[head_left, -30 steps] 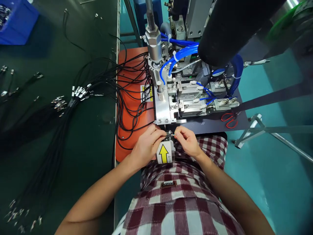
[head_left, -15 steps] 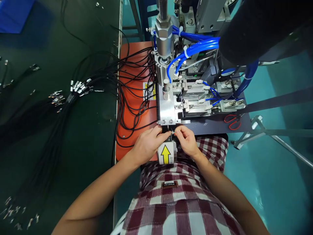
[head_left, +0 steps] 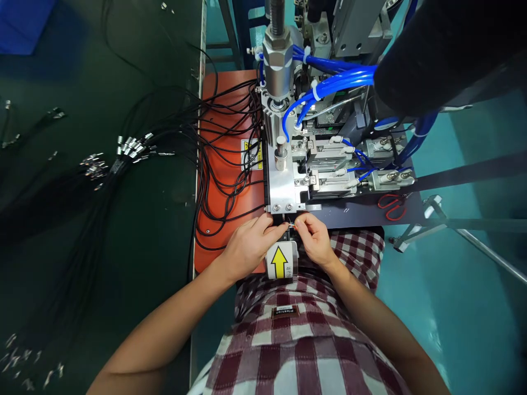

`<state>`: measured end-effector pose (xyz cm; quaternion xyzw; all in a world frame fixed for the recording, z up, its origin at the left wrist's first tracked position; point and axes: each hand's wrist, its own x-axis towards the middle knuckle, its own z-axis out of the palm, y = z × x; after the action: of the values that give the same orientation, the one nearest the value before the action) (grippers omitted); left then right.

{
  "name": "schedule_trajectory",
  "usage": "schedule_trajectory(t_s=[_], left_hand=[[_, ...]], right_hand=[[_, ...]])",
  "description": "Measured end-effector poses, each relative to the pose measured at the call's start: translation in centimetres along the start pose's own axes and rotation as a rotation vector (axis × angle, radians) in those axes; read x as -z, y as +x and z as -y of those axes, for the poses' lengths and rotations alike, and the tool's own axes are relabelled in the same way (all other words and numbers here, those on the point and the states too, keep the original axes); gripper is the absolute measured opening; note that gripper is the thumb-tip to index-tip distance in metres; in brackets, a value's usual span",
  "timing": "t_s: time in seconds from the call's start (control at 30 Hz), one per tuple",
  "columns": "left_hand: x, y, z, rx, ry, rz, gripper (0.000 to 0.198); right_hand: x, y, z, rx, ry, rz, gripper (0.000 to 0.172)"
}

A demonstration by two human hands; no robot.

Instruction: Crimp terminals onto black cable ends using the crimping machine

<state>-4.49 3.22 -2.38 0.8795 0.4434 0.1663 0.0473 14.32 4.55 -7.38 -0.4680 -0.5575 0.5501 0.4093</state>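
At the front end of the metal machine (head_left: 281,189), my two hands meet fingertip to fingertip. My left hand (head_left: 249,245) is closed, thumb and forefinger together at the end of a thin black cable. My right hand (head_left: 313,237) pinches small coloured wires (head_left: 292,225) at the cable's stripped end. The fingers cover most of this end, and its detail is too small to make out. Just below the fingertips sits a round part with a yellow arrow label (head_left: 280,261).
Several black cables (head_left: 230,186) loop over the orange plate (head_left: 212,241) on the left. Bundles with silver connectors (head_left: 134,147) lie on the dark table (head_left: 164,285). Blue air hoses (head_left: 346,77) cross above the machine. Red-handled scissors (head_left: 392,207) rest on the right.
The view has shifted very slightly. Both hands keep their pinch at the same spot, with hardly any visible movement.
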Motion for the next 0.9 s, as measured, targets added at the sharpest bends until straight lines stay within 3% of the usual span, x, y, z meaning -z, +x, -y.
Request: schedule_trajectory(t_s=[0.4, 0.7, 0.9], left_hand=[[-0.04, -0.02, -0.21, -0.009, 0.042, -0.028, 0.03], [-0.05, -0.01, -0.33, -0.007, 0.038, -0.015, 0.029], [0.03, 0.17, -0.44, -0.031, 0.082, -0.042, 0.027]], right_hand=[[0.15, -0.15, -0.27, 0.069, -0.132, -0.013, 0.025], [-0.29, -0.17, -0.13, -0.02, 0.002, -0.032, 0.028], [-0.02, -0.16, -0.07, 0.065, -0.144, -0.021, 0.025]])
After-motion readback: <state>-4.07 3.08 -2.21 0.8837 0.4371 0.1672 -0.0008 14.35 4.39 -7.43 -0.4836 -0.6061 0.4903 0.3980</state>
